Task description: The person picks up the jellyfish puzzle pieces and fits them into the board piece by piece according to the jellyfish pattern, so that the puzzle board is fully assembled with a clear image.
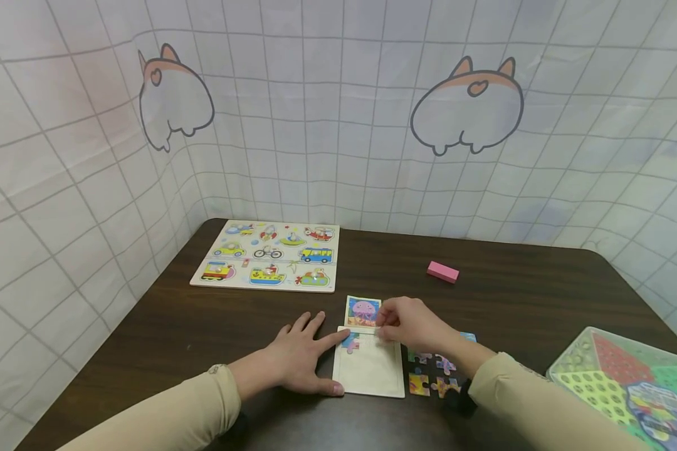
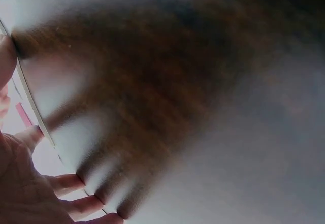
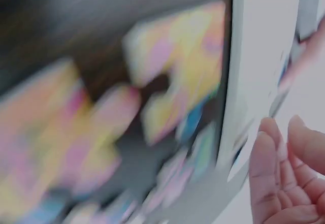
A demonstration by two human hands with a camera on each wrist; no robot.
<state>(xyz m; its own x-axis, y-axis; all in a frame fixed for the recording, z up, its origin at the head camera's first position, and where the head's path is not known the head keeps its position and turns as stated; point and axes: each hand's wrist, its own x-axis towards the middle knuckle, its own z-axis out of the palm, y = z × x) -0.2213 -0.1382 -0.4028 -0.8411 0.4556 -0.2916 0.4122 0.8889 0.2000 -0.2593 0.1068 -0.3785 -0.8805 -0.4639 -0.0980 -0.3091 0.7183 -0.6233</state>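
My left hand (image 1: 304, 354) lies spread out, palm down, its index finger and thumb touching the left side of a pale puzzle tray (image 1: 372, 369). One blue-and-pink jigsaw piece (image 1: 351, 342) sits in the tray's upper left corner. Over the upper right of the tray is my right hand (image 1: 410, 324), fingers bent and thumb close to them. Whether a piece is between those fingertips cannot be made out. A jellyfish picture card (image 1: 363, 311) adjoins the tray's far edge. Several loose jigsaw pieces (image 1: 419, 384) lie right of the tray, partly under the right forearm; they look blurred in the right wrist view.
A wooden peg board of vehicles (image 1: 271, 255) lies at the back left. Behind the right hand is a pink block (image 1: 442, 272). A clear-lidded box with colourful contents (image 1: 626, 382) stands at the right edge. White gridded cloth (image 1: 338, 125) hangs behind the dark table (image 1: 175, 332).
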